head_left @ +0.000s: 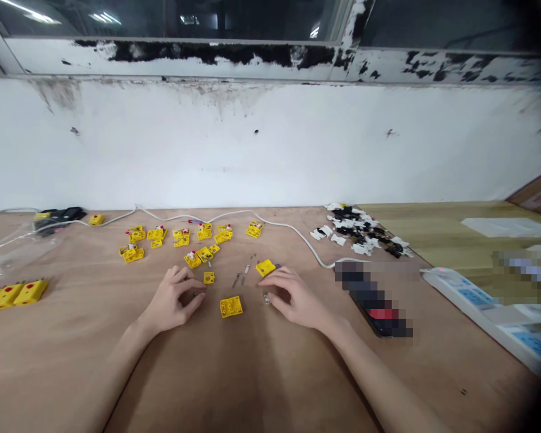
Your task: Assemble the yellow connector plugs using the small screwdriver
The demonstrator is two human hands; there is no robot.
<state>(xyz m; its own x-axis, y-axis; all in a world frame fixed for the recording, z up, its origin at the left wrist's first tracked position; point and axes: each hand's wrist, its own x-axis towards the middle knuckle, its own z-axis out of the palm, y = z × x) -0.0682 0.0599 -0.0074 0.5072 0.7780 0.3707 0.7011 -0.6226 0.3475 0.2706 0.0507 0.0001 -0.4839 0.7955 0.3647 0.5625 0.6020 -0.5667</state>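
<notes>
My left hand (175,302) rests on the table, thumb and fingers curved and apart, beside a small yellow plastic cover (208,277). My right hand (293,296) is also parted, its fingertips at the lower edge of a yellow casing half (265,267); whether they touch it I cannot tell. By its thumb lies a small metallic part (267,298). Between the hands an open yellow casing (231,307) lies with its moulded inside facing up. Thin metal pieces (236,280) are scattered just behind it.
Several opened yellow casings with red buttons (180,237) lie further back. Closed yellow units (30,293) stand at left. A white cable (293,228) crosses behind. At right are a pile of black and white pieces (360,231), a partly pixelated phone (379,322) and a power strip (460,313).
</notes>
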